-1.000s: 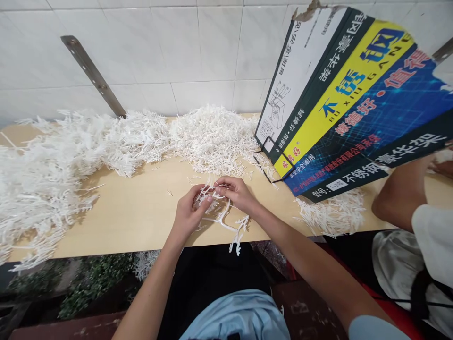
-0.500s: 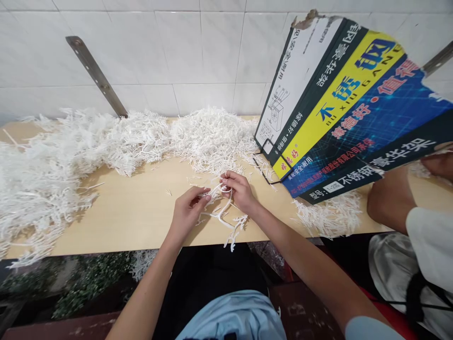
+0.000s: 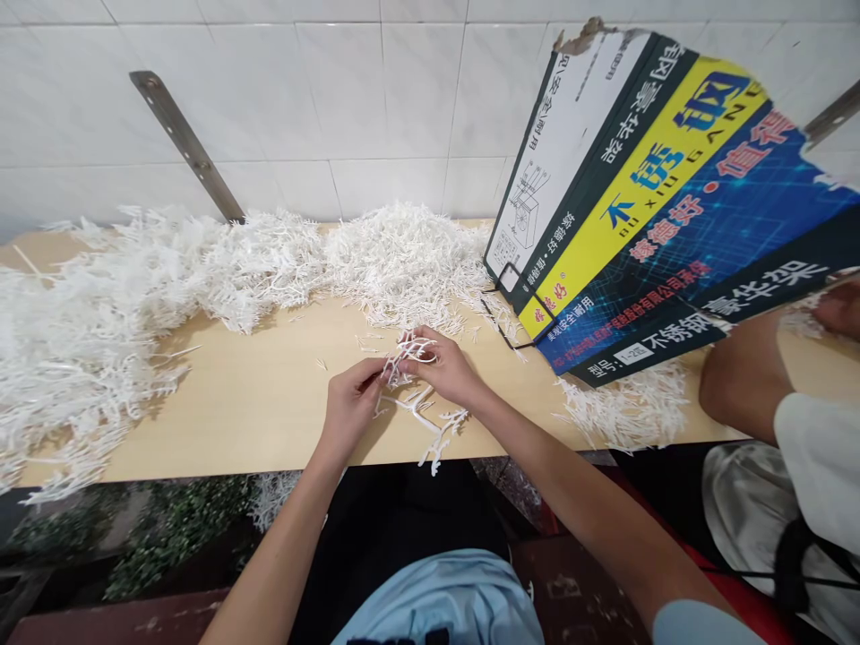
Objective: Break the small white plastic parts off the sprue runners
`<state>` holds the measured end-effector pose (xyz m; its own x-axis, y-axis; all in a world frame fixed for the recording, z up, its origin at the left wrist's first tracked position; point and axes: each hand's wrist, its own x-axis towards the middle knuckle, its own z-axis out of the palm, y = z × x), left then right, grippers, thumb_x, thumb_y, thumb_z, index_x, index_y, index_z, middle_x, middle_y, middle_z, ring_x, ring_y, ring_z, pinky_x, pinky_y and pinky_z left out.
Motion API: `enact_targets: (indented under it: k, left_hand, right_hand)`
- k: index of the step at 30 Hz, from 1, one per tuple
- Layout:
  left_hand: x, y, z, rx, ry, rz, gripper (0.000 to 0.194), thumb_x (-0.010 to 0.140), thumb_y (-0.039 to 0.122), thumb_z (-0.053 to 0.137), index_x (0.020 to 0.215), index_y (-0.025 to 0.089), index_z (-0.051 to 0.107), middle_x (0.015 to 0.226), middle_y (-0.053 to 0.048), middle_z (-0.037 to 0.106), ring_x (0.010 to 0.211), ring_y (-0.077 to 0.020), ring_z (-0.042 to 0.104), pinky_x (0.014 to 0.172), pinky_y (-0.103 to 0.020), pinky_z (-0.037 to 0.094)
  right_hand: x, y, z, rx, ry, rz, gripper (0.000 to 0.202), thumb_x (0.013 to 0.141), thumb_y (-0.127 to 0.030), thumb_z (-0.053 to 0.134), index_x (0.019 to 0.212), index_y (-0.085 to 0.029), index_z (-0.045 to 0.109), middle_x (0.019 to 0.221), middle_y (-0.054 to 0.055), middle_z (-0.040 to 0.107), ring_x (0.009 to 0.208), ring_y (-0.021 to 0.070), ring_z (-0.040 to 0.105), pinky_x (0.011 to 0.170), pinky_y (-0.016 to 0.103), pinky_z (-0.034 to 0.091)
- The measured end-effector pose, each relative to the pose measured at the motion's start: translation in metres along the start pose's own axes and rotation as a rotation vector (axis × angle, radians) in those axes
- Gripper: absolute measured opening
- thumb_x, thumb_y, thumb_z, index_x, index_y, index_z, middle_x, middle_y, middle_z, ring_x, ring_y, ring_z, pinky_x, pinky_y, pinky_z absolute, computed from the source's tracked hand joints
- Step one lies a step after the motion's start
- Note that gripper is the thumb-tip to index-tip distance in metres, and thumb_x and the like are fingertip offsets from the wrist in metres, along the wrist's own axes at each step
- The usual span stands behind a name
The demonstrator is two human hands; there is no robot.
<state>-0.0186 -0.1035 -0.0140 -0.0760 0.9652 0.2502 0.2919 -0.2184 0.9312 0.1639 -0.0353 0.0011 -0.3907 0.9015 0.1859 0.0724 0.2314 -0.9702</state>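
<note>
My left hand [image 3: 355,391] is closed, thumb and fingers pinching a thin white branched plastic strand [image 3: 411,351] from its left side. On the other side my right hand [image 3: 448,369] has its fingers curled round the same strand. Forked white twigs [image 3: 436,439] trail below the hands to the table's front edge; I cannot tell whether they belong to the held strand. Just beyond my fingers spreads a heap of short white plastic sprigs [image 3: 409,260].
More white sprigs [image 3: 87,313] cover the left of the wooden table [image 3: 255,385]. A printed cardboard panel [image 3: 645,197] stands tilted at the right, with sprigs [image 3: 632,408] below it. Another person's arm [image 3: 743,376] rests beyond it. A metal bracket [image 3: 192,148] is on the tiled wall.
My right hand has shifted slightly left and closer to my left hand. The strand is bunched tighter between the fingers, where a loop showed before.
</note>
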Motion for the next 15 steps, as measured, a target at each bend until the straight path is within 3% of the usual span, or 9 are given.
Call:
enact_targets:
  k: [4,9,15]
  left_hand:
    - [0.000,0.000,0.002,0.077,-0.007,0.001,0.022,0.095,0.036,0.065,0.097,0.017,0.076,0.088,-0.003,0.075,0.079,-0.0178,0.066,0.071,-0.026,0.048]
    - [0.000,0.009,0.004,0.233,0.016,0.123,0.021,0.099,0.030,0.059,0.103,0.017,0.074,0.091,-0.005,0.072,0.078,-0.0157,0.063,0.070,-0.025,0.046]
    - [-0.002,0.006,0.001,0.326,0.061,0.204,0.017,0.101,0.027,0.056,0.103,0.019,0.070,0.089,-0.004,0.071,0.076,-0.0151,0.063,0.070,-0.025,0.047]
  right_hand:
    - [0.000,0.005,0.000,0.002,0.031,-0.043,0.030,0.081,-0.039,0.080,0.101,-0.019,0.072,0.102,0.006,0.071,0.095,0.0217,0.067,0.082,0.031,0.051]
    - [0.000,0.006,0.000,0.015,0.005,-0.011,0.028,0.083,-0.044,0.076,0.085,-0.018,0.066,0.082,0.001,0.066,0.077,0.0169,0.062,0.073,0.029,0.048]
    - [0.000,-0.003,0.000,-0.041,-0.185,0.101,0.039,0.077,-0.052,0.081,0.081,-0.015,0.067,0.072,-0.001,0.060,0.067,0.0140,0.052,0.060,0.025,0.037]
